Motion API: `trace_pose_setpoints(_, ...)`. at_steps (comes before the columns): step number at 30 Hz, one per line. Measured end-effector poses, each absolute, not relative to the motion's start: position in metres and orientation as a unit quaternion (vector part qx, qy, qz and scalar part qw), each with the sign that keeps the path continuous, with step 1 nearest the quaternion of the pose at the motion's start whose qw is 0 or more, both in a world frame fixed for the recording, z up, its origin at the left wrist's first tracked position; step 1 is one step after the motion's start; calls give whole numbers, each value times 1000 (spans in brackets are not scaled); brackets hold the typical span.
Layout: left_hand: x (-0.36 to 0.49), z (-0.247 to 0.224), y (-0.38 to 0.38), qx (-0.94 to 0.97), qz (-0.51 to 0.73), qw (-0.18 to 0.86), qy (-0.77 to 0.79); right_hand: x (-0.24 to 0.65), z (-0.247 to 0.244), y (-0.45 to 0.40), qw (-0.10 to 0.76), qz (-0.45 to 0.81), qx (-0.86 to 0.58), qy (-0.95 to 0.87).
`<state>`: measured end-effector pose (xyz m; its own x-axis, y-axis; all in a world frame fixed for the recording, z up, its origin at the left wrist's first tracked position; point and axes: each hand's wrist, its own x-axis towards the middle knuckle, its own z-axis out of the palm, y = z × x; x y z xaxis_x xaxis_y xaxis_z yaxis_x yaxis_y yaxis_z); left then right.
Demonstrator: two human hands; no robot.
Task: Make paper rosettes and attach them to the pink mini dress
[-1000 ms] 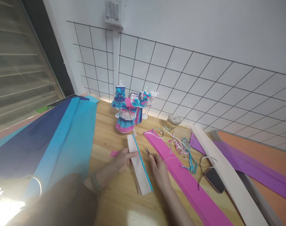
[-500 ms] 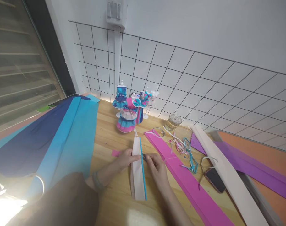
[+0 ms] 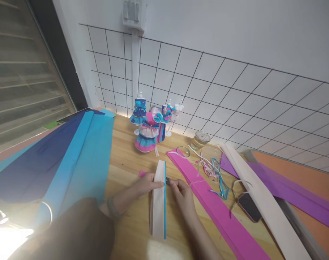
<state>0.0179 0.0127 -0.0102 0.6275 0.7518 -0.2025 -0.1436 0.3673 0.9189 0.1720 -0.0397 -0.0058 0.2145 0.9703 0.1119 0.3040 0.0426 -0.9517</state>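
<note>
A folded pale pink strip with a blue edge [image 3: 159, 209] stands nearly upright in view over the wooden table. My left hand [image 3: 147, 183] grips it from the left, thumb across its front near the blue edge. On the other side, my right hand [image 3: 181, 193] pinches a small dark tool [image 3: 168, 180] whose tip meets the blue edge; what kind of tool it is cannot be made out. A bit of bright pink material [image 3: 142, 173] shows behind my left fingers.
Small dress forms in ruffled dresses [image 3: 148, 131] stand at the back. Blue sheets [image 3: 91, 162] lie left. Rightward are a bright pink strip [image 3: 208, 202], tangled trimmings [image 3: 220, 180], a glass jar [image 3: 199, 140], a phone [image 3: 249, 207] and a pale strip [image 3: 267, 196].
The folded strip has shifted slightly right and its blue edge is now more nearly vertical. Both hands have moved a little with it, keeping their holds.
</note>
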Motion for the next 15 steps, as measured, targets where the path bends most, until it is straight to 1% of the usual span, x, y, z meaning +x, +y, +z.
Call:
trace_pose_setpoints(3,18,-8,12,477,289,768,314,172,-8,-37,553,375,-562,-488)
trace_pose_setpoints(4,18,-6,12,481,285,769,309,172,-8,-36,561,397,-549,-475)
trace_pose_setpoints(10,13,-2,8,546,222,746,311,165,1,-37,527,505,-499,-468)
trace_pose_setpoints(13,12,-1,8,567,189,746,293,166,0,-36,538,531,-474,-451)
trace_pose_setpoints(15,12,0,8,560,189,758,276,169,-1,-35,555,530,-475,-431)
